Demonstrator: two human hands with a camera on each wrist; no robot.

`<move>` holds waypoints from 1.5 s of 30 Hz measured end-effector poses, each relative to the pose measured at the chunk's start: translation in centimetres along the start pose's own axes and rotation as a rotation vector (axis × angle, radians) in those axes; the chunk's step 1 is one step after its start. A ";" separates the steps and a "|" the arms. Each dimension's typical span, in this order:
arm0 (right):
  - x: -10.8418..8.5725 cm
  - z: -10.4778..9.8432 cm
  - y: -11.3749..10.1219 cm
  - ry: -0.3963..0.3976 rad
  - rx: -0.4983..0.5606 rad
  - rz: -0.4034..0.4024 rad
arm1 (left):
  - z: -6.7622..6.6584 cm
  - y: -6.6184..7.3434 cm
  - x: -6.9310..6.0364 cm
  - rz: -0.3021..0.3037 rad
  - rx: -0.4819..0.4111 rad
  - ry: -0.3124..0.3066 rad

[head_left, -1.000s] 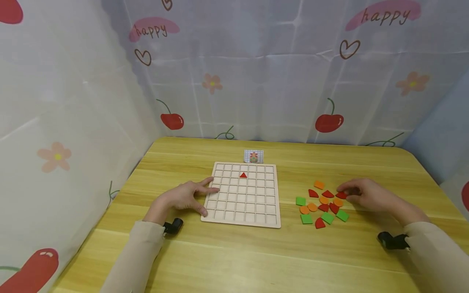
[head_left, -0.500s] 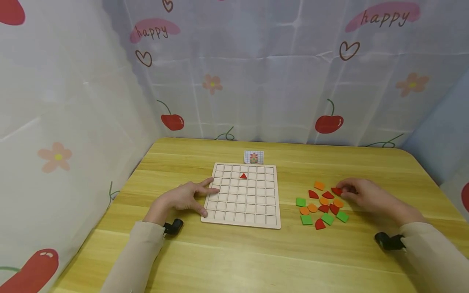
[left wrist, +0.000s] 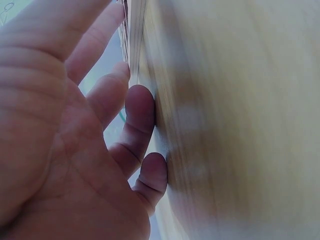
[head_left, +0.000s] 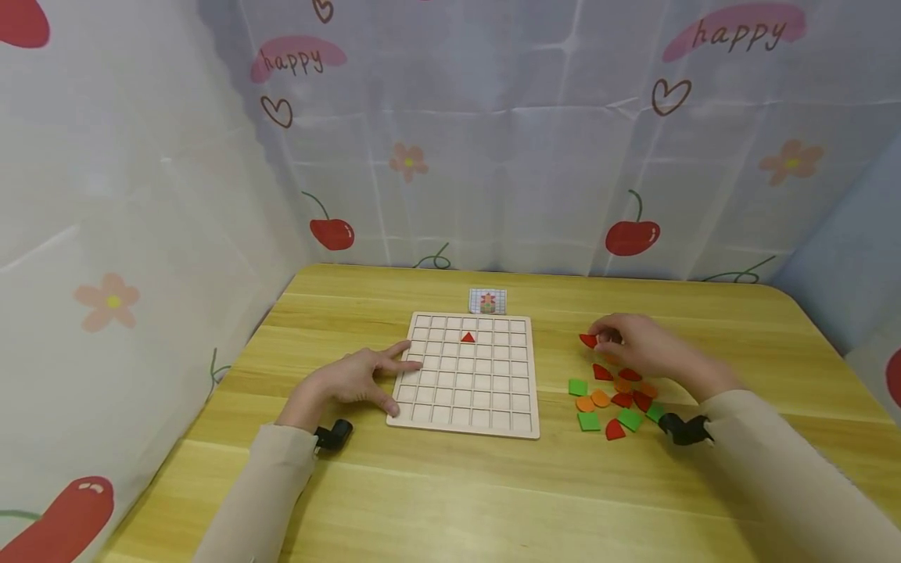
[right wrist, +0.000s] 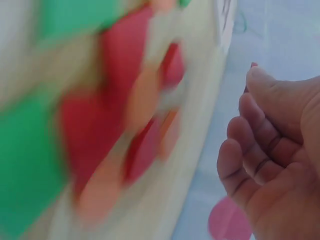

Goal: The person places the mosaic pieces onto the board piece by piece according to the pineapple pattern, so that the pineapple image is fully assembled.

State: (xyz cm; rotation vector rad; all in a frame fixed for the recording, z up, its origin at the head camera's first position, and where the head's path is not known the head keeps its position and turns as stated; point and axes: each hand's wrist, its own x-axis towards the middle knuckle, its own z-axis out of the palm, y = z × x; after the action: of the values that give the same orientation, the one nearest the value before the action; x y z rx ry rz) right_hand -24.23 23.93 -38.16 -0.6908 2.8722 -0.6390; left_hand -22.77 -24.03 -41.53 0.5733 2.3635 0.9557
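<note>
In the head view my right hand [head_left: 644, 344] pinches a red quarter-circle tile [head_left: 588, 341] between thumb and fingertips, off the table beyond the loose tiles. Only a sliver of it shows past the thumb in the right wrist view. My left hand [head_left: 357, 378] rests on the left edge of a wooden grid board [head_left: 461, 397], thumb at the near corner and fingers spread. The left wrist view shows its palm [left wrist: 75, 160], with two fingertips down by the tabletop. A red triangle tile [head_left: 468, 338] lies in a cell near the board's far side.
Right of the board lie several loose tiles: red quarter-circles [head_left: 615, 429], orange rounds [head_left: 585, 403] and green squares [head_left: 589, 421]. A small printed card [head_left: 487, 301] touches or nearly touches the board's far edge. A patterned curtain [head_left: 493, 188] hangs behind the wooden table [head_left: 436, 500].
My right hand has drawn the red quarter-circle tile from the right side of the loose tiles, lifted it and carried it left and away from me. The left hand and board have stayed put.
</note>
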 end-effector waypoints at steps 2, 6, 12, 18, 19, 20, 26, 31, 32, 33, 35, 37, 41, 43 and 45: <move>1.1 0.3 -1.1 -0.005 0.009 -0.002 | 0.0 -0.1 0.0 0.004 0.007 0.001; 3.5 1.0 -3.2 -0.014 0.015 -0.013 | -0.1 -0.1 0.1 0.008 0.009 0.005; 6.7 2.5 -6.3 -0.060 0.037 -0.038 | 0.0 0.0 0.1 -0.019 0.005 0.009; 9.2 4.3 -9.4 -0.099 0.070 -0.068 | 0.0 -0.2 -0.1 -0.029 0.010 0.008; 9.6 4.6 -9.9 -0.107 0.076 -0.074 | 0.0 -0.3 -0.1 -0.028 0.015 0.007; 10.0 4.9 -10.4 -0.112 0.077 -0.087 | -0.1 -0.3 -0.1 -0.026 0.017 0.005; 12.0 6.9 -12.9 -0.122 0.073 -0.140 | -0.2 -0.3 -0.2 -0.016 0.015 -0.003; 12.9 8.4 -14.1 -0.123 0.072 -0.114 | -0.2 -0.1 0.0 -0.016 0.011 -0.007; 12.9 8.7 -14.3 -0.121 0.067 -0.109 | -0.2 -0.1 0.1 -0.018 0.011 -0.006; 12.9 8.9 -14.4 -0.119 0.062 -0.106 | -0.2 -0.1 0.1 -0.022 0.007 -0.005; 12.8 9.1 -14.7 -0.122 0.052 -0.104 | -0.2 -0.1 0.1 -0.026 0.000 -0.003; 12.7 9.2 -14.8 -0.120 0.045 -0.103 | -0.2 -0.1 0.1 -0.029 -0.006 -0.005; 12.7 9.4 -14.8 -0.126 0.031 -0.091 | -0.2 0.1 0.0 -0.029 -0.018 -0.010; 12.7 9.5 -14.8 -0.120 0.018 -0.090 | -0.2 0.1 0.0 -0.026 -0.018 -0.010; 12.7 9.5 -14.8 -0.117 0.011 -0.083 | -0.2 0.1 0.0 -0.023 -0.016 -0.008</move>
State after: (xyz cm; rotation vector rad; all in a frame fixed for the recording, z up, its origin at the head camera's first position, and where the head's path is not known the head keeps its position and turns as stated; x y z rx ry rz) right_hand -27.56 2.65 -40.62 -0.8215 2.7436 -0.6036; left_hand -22.86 -24.08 -41.36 0.5423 2.3479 0.9593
